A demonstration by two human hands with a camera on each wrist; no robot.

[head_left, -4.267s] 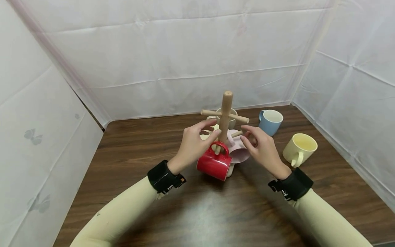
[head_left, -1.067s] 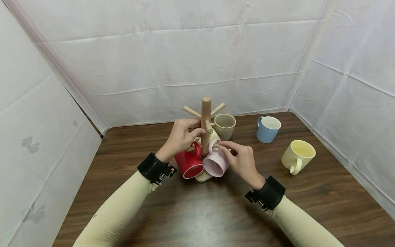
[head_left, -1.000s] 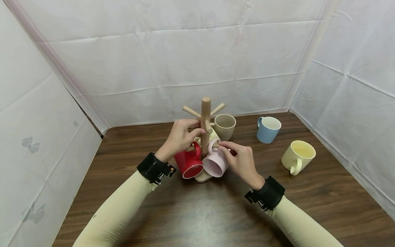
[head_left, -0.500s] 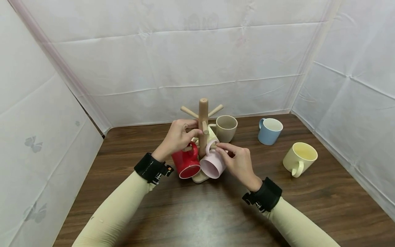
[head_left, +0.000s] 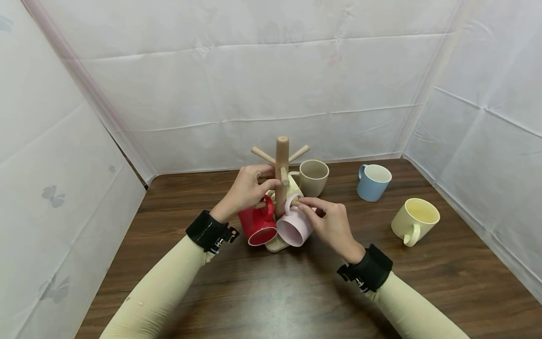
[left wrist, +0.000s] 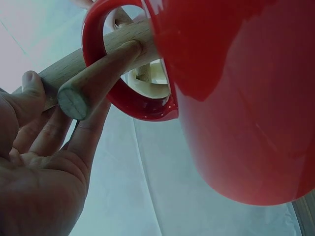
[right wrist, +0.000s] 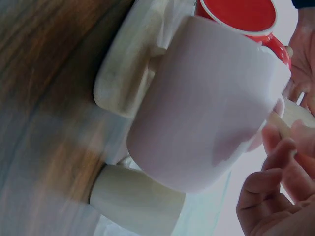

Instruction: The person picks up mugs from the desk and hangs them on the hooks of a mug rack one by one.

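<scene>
A wooden mug tree stands on the table, its base partly hidden by mugs. My left hand grips its post, thumb in front and fingers behind, as the left wrist view also shows. A red mug hangs by its handle on a lower peg below that hand. From another lower peg hangs a pale pink mug, tilted mouth toward me. With thumb and fingertips my right hand pinches the end of this peg. Behind the post, a cream mug is mostly hidden.
A beige mug stands just behind the tree. Farther right are a blue mug and a yellow mug, both upright. Several upper pegs stick out without mugs. White sheeting encloses the back and sides of the table.
Since the oldest frame, the tree has turned and shifted left, bringing the red mug left and the pink one frontward. My hands came to grip post and peg. Little differs over the last second.
</scene>
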